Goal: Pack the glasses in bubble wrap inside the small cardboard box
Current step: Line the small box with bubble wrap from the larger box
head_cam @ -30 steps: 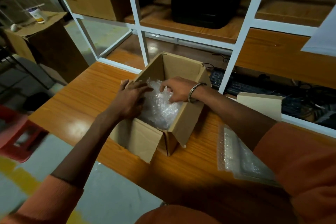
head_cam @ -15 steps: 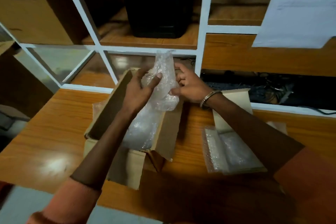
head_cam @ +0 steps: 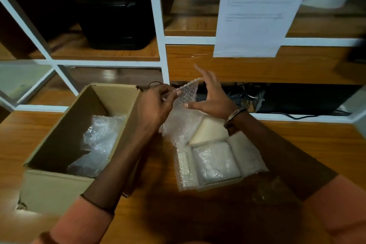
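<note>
Both arms reach forward, hands raised close together. The left hand (head_cam: 156, 105) curls its fingers in a pinch; the right hand (head_cam: 213, 96) seems half spread, thumb forward.

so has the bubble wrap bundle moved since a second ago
Yes. The bubble wrap bundle was down inside the large cardboard box; now both hands hold it raised to the box's right, over the small box.

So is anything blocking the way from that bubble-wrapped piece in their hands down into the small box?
Nothing visible does. Both hands hold the wrapped piece just above the small cardboard box, whose top is open and lined with bubble wrap.
</note>
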The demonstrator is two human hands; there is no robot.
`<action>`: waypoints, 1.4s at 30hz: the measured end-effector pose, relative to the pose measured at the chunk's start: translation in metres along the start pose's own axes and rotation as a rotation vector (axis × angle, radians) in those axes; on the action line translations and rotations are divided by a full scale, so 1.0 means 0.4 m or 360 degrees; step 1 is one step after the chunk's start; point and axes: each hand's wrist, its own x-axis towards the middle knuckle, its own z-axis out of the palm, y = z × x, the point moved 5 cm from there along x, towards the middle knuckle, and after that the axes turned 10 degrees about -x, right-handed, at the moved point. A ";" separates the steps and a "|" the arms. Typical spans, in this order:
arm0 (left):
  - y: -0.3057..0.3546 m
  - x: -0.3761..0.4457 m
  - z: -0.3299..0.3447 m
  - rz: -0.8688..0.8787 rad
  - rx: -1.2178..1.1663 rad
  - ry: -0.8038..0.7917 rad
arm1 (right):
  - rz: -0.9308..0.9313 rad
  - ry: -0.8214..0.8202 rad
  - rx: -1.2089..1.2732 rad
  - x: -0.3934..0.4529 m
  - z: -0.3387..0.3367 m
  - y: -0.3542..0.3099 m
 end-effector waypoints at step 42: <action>-0.183 -0.110 0.187 -0.0570 -0.0059 -0.1546 | 0.1124 0.0481 0.0455 -0.283 -0.101 0.594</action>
